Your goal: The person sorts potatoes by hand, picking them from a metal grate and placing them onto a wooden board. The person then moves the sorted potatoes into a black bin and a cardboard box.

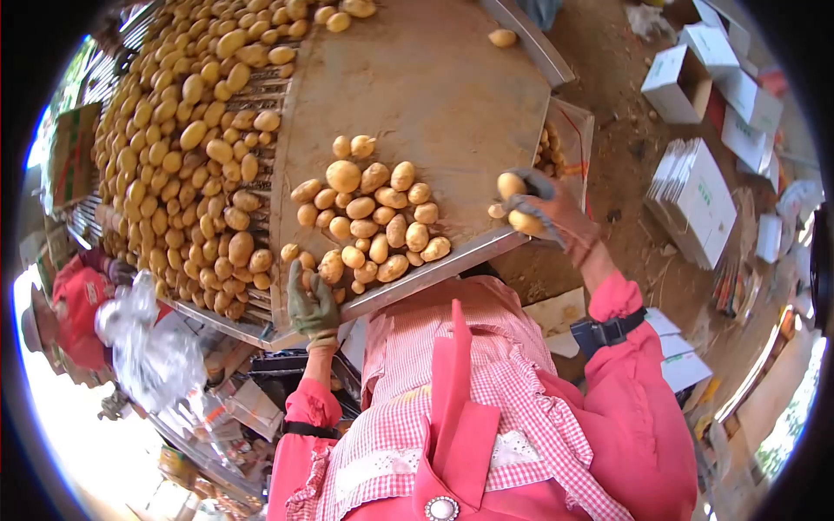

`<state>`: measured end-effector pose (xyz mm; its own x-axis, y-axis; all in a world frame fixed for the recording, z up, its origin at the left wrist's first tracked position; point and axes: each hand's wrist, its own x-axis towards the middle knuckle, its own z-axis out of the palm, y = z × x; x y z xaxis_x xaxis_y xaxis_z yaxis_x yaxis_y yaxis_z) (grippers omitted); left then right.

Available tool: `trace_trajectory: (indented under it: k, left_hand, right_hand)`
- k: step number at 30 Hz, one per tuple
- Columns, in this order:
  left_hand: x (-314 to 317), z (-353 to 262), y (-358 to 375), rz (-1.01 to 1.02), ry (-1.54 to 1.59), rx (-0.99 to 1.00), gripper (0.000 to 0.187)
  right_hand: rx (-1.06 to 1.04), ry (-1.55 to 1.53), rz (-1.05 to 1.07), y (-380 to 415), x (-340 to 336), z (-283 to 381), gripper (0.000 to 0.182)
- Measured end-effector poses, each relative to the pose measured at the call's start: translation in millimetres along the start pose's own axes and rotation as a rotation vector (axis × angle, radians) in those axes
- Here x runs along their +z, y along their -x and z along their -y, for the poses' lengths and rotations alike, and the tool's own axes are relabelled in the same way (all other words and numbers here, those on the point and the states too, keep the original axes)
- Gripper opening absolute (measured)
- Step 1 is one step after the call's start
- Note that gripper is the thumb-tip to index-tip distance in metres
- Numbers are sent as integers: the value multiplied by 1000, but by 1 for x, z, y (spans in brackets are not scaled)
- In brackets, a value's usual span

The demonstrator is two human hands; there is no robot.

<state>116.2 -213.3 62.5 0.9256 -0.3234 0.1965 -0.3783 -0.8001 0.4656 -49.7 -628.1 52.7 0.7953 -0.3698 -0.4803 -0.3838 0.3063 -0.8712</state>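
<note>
Gripping two potatoes [512, 201] in right hand [547, 213], left hand [311, 304] open-fingered beside table [434, 87] pile [369, 221].

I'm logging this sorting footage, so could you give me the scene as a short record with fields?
Setting: sorting table with a pile of potatoes
Left hand: gloved, open, resting at the table's near edge, touching a potato
Right hand: gloved, closed on two potatoes at the table's right edge
Feed: roller conveyor full of potatoes on the left
Nearby: white cartons on the dirt floor; another person at far left
</note>
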Motion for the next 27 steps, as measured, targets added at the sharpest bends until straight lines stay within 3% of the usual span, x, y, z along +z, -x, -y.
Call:
trace_trajectory:
  k: [1,4,7,11,12,15,16,18,21,23,25,26,27]
  left_hand:
    - [-1,0,0,30,4,-32,45]
    - [-4,1,-1,20,-17,-55,45]
    - [-8,-1,-2,-12,-2,-55,45]
    - [-15,-2,-5,6,-5,-39,46]
    - [-17,-5,-5,28,-4,-67,45]
    - [-18,-5,-5,9,15,-89,44]
    - [-19,-4,-4,10,13,-83,44]
    - [-18,-1,-4,-1,19,-79,44]
    - [-11,0,-1,-50,24,-95,45]
    - [-14,3,-1,-55,63,-76,45]
    - [-9,12,1,-134,34,13,46]
    - [-7,18,7,-36,62,-93,46]
    - [-3,24,8,-26,22,-74,47]
  right_hand:
    - [7,197,16,-11,9,-2,46]
    - [132,303,81,-28,26,8,45]
    - [102,286,105,-27,51,3,48]
    - [21,92,103,-45,104,-27,65]
    - [17,164,117,-45,118,-15,74]
    - [-47,402,115,-55,155,2,79]
    - [-26,263,129,-58,172,4,84]
    - [-48,379,219,-75,197,5,87]
    - [-134,368,258,-97,235,11,82]
    - [-102,504,465,-100,241,27,79]
    - [-397,561,492,-96,226,15,75]
    - [-571,581,458,-75,211,41,72]
    - [-379,714,375,-63,190,59,68]
